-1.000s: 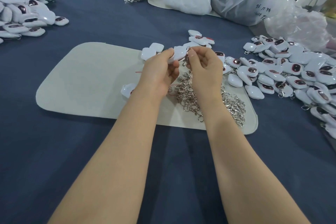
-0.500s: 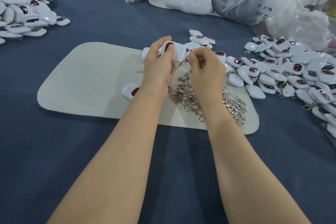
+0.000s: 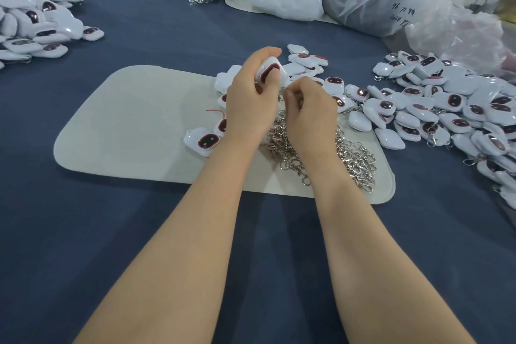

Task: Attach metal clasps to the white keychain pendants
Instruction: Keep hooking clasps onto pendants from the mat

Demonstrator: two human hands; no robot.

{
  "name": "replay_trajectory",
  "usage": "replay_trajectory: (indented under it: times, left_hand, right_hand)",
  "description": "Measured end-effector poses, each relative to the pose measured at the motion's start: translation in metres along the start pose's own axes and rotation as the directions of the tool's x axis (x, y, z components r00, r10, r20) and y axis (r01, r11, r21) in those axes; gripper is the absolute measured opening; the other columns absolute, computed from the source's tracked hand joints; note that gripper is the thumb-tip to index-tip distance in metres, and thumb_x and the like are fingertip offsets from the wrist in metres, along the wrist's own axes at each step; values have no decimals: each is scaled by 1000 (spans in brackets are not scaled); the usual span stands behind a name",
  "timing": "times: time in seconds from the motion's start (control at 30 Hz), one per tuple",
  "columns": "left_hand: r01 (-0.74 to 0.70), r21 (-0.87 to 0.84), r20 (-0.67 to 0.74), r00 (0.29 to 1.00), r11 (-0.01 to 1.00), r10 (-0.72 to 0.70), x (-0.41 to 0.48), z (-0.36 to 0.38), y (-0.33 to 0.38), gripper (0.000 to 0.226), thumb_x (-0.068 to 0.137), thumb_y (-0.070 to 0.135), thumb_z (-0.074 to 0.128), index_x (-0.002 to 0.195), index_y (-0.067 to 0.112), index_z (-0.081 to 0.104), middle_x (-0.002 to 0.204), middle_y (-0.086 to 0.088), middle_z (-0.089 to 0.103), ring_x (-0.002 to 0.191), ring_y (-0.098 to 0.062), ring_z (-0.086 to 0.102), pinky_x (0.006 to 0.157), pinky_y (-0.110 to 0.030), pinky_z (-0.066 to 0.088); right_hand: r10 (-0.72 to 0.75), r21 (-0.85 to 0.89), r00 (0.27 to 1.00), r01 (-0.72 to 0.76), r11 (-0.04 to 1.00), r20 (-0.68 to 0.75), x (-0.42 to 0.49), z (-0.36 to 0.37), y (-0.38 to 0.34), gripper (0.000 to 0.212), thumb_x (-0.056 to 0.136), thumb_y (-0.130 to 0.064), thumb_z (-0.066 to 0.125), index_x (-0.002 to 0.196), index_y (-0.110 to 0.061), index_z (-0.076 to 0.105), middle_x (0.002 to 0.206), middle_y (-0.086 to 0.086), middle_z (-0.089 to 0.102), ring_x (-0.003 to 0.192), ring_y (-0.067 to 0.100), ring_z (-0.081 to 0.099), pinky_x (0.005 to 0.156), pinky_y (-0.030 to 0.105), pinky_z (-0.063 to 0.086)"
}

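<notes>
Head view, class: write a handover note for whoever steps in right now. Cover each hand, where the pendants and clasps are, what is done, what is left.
Left hand grips one white pendant, dark face showing, above the mat.
Right hand pinches a clasp at the pendant's lower edge; whether it is hooked on cannot be told.
Loose clasps lie heaped on the mat; pendants sit in a right pile and a far-left pile.
Done: some right pile pendants carry clasps.
Left: finish this one, then the rest.
</notes>
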State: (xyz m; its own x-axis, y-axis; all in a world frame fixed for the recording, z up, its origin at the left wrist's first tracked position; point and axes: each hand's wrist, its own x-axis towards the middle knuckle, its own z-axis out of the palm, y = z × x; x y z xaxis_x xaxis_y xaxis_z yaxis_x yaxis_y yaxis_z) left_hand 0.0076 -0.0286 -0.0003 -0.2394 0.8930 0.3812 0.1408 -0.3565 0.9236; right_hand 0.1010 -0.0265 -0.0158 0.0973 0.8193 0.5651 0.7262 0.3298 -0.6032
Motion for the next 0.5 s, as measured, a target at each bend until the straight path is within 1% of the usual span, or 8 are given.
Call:
replay_trajectory:
  times: [0.13, 0.23, 0.3, 0.33, 0.4, 0.43, 0.47, 0.5]
  left_hand:
    - [-65, 65, 33, 997, 996, 63, -1, 0, 0, 28, 94, 10, 48, 118, 19, 61, 101, 18, 58, 86, -4, 53, 81, -13, 43]
    - [-76, 97, 46, 996, 992, 72, -2, 0, 0, 29, 95, 10, 48, 118, 19, 61, 103, 18, 58, 86, 0, 52, 82, -12, 43]
    - [-45, 62, 33, 999, 997, 43, -2, 0, 2, 28, 95, 10, 49, 119, 18, 61, 105, 16, 59, 87, 1, 54, 85, -13, 44]
    - [-16, 19, 20, 1000, 1000, 15, -1, -1, 3, 27, 95, 11, 49, 119, 18, 60, 108, 13, 60, 90, -2, 56, 87, -17, 46]
    - [79, -81, -24, 996, 994, -82, 2, -2, 4, 24, 95, 13, 50, 116, 20, 59, 115, 3, 63, 99, -17, 60, 92, -30, 50]
    - [146, -131, -46, 987, 981, -153, 3, -3, 5, 22, 96, 15, 50, 114, 21, 59, 115, -2, 64, 97, -23, 62, 89, -33, 52]
    - [217, -191, -61, 971, 957, -232, 4, -3, 5, 20, 96, 15, 51, 114, 21, 59, 108, -4, 65, 86, -22, 64, 81, -31, 54]
    - [289, -268, -58, 947, 919, -315, 5, -4, 5, 20, 96, 15, 52, 114, 18, 60, 96, -4, 65, 70, -16, 62, 70, -26, 54]
  right_hand:
    - [-9, -15, 1000, 9, 1000, 18, 0, -1, 0, 16, 93, -8, 48, 85, 0, 60, 77, 7, 58, 71, 20, 46, 64, 32, 32]
    - [-2, -31, 999, 3, 1000, 41, 0, -1, 2, 16, 94, -9, 49, 84, -1, 59, 76, 6, 58, 70, 21, 46, 63, 31, 31]
    - [20, 1, 999, -20, 1000, 25, 0, 0, 1, 15, 93, -9, 50, 85, -1, 59, 78, 7, 60, 72, 22, 49, 64, 30, 34]
    - [43, 47, 999, -43, 998, 1, -1, 0, -1, 13, 93, -9, 51, 85, -3, 59, 80, 6, 61, 74, 21, 52, 66, 27, 37]
    - [103, 180, 994, -94, 979, -40, -1, 1, -5, 10, 93, -10, 52, 86, -9, 59, 83, 1, 63, 75, 14, 55, 68, 16, 39]
    - [128, 241, 991, -114, 964, -41, -2, 2, -7, 9, 93, -11, 53, 87, -12, 59, 84, -2, 62, 76, 10, 55, 69, 11, 39]
    - [151, 299, 988, -136, 944, -29, -2, 2, -9, 9, 93, -12, 53, 86, -16, 57, 83, -6, 61, 77, 6, 55, 72, 9, 40]
    - [177, 366, 984, -163, 916, -7, -1, 2, -11, 12, 93, -12, 54, 84, -19, 55, 83, -10, 60, 80, 6, 56, 77, 12, 43]
